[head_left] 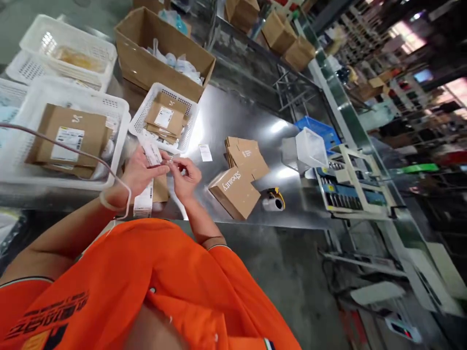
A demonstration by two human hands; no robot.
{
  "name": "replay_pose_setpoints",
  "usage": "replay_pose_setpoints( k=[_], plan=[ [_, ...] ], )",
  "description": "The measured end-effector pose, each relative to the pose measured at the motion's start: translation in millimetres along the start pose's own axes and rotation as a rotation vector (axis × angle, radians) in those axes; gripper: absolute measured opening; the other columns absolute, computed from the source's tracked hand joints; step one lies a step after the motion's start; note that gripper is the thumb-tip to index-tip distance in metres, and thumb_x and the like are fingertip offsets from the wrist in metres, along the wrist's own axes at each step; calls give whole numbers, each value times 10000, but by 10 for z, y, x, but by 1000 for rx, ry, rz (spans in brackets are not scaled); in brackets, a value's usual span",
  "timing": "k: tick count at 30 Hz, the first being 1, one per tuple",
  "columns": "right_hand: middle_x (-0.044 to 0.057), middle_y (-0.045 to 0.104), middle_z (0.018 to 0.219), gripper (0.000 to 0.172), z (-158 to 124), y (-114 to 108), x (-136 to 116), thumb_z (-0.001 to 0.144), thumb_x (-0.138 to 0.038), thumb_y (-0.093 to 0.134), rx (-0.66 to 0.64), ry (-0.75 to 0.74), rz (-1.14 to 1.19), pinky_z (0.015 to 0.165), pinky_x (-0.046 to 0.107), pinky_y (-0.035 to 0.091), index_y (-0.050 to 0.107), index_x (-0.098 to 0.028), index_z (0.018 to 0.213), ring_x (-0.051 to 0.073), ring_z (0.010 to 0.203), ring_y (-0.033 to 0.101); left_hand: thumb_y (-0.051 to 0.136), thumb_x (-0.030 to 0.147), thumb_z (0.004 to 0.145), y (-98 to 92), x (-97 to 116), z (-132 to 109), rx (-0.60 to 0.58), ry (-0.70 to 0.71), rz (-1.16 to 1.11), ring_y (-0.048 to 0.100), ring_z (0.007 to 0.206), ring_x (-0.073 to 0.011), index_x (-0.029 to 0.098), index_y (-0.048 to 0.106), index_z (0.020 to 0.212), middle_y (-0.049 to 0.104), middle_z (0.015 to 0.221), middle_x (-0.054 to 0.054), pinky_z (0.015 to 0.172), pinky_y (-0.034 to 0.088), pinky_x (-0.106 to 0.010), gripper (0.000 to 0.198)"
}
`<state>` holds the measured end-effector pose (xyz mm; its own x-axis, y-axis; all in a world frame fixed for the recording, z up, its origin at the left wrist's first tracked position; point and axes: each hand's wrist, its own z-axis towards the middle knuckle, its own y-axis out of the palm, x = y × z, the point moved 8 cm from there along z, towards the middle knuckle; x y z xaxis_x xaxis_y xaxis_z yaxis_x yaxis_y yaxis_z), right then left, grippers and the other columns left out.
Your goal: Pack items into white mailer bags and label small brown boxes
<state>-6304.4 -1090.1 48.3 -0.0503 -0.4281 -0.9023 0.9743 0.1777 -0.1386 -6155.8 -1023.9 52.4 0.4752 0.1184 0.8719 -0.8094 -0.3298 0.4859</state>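
Observation:
A small packet (152,152) with a white printed label is held in my left hand (137,170), its fingers closed round it. My right hand (187,179) pinches at the tip of my left thumb; what lies between its fingers is too small to make out. Under my hands lie a white paper strip with a barcode (145,199) and a brown cardboard piece (160,188). Just beyond them stands a white basket (193,114) with flat brown cardboard packages (170,109). A white slip (205,152) rests on the metal table right of my right hand.
A closed brown box (233,192), flattened cartons (250,158) and a tape roll in a dispenser (273,200) lie to the right. At left stands a larger white basket (122,141). Behind is a tall carton (146,61) of bagged items. A cable (54,142) crosses on the left.

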Motion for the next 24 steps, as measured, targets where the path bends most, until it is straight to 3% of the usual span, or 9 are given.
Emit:
replay_pose_setpoints(
  k=[8,15,20,24],
  plan=[
    [39,796,810,246,-259,-265,-270,1056,-446,836,270,-172,-208,713,348,640,847,-235,930,184,710,722,1199,338,606,324,-47,128,-245,-85,-66,796,856,-167,234,574,1060,827,960,23,878,658,-329,779],
    [35,777,759,212,-598,-378,-414,1082,-320,797,424,-184,-488,716,363,660,818,-245,885,202,698,753,1200,343,617,492,-135,10,-393,-162,-64,797,857,-169,257,541,1052,810,939,41,873,652,-334,795],
    [29,772,758,199,-746,-484,-469,1081,-299,797,429,-230,-635,724,364,646,788,-245,889,205,697,755,1188,287,623,638,-242,-68,-470,-182,-82,788,867,-164,242,552,1051,806,935,33,854,645,-311,768],
    [25,762,758,223,-865,-649,-476,1114,-325,748,485,-313,-746,752,355,631,785,-246,909,196,718,748,1152,244,651,787,-362,-88,-532,-230,-64,787,906,-192,261,598,1074,798,967,26,897,648,-359,697]
  ],
)
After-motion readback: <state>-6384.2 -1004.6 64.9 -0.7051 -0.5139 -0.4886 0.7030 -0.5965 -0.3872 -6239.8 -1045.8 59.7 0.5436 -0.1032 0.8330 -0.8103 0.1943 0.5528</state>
